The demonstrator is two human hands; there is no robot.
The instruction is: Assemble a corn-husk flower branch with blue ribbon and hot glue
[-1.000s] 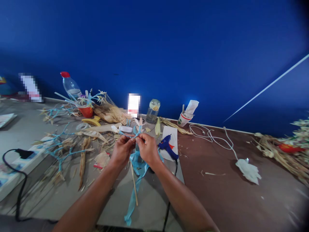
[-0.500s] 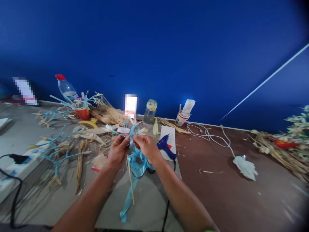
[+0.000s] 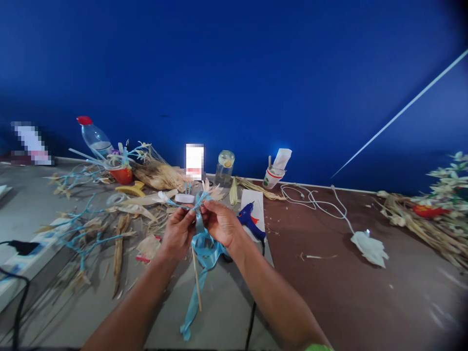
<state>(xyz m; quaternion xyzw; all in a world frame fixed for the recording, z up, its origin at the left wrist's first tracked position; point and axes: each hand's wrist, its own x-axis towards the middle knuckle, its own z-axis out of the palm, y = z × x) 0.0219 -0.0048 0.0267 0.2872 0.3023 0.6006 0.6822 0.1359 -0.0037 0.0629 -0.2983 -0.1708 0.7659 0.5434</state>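
Observation:
My left hand (image 3: 180,231) is closed in a pinch on a thin, blue-wrapped flower stem (image 3: 177,203) that carries a white bud (image 3: 163,196) at its left end. Close beside it, my right hand (image 3: 223,225) pinches the light blue ribbon (image 3: 199,223) where it meets the stem. Pale dried petals (image 3: 212,190) fan out just beyond the fingertips. Loose ribbon loops lie below the hands, and one tail hangs toward the table's near edge. A thin wooden stick (image 3: 198,285) slants down beside that tail. The fingers partly hide the wrapped joint.
A blue glue gun (image 3: 251,222) rests on white paper right of my hands. Blue-wrapped branches (image 3: 86,243), dried husks (image 3: 120,253) and a power strip (image 3: 34,253) are at left. Behind stand a lit phone (image 3: 194,162), a glass jar (image 3: 224,168) and a cup (image 3: 272,178).
The pale petals now fan out more visibly beyond my fingers, to the right. My right hand has turned slightly, its fingers more spread out. The whole view has shifted a little.

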